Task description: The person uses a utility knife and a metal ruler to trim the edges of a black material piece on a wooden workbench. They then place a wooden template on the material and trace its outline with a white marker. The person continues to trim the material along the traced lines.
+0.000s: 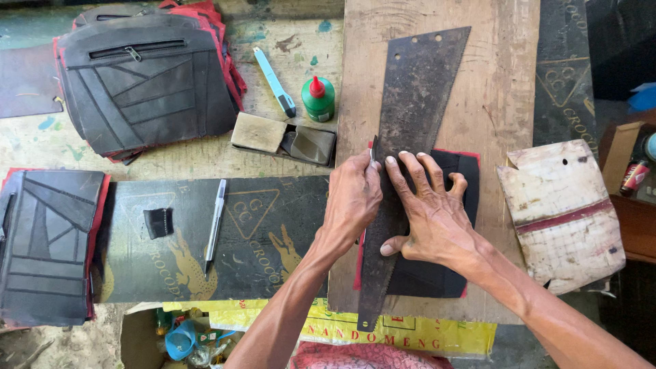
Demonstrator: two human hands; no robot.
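Note:
A rusty handleless saw blade lies lengthwise on a wooden board, over a black sheet piece with red backing. My right hand presses flat on the saw blade, fingers spread. My left hand sits against the blade's left edge and pinches a small thin cutting blade, whose tip touches the saw blade's edge.
A black sheet with gold print carries a pen and a small black scrap. Stacked black bag panels and another panel stack lie to the left. Behind are a blue utility knife, a green bottle and two blocks. A worn white sheet lies to the right.

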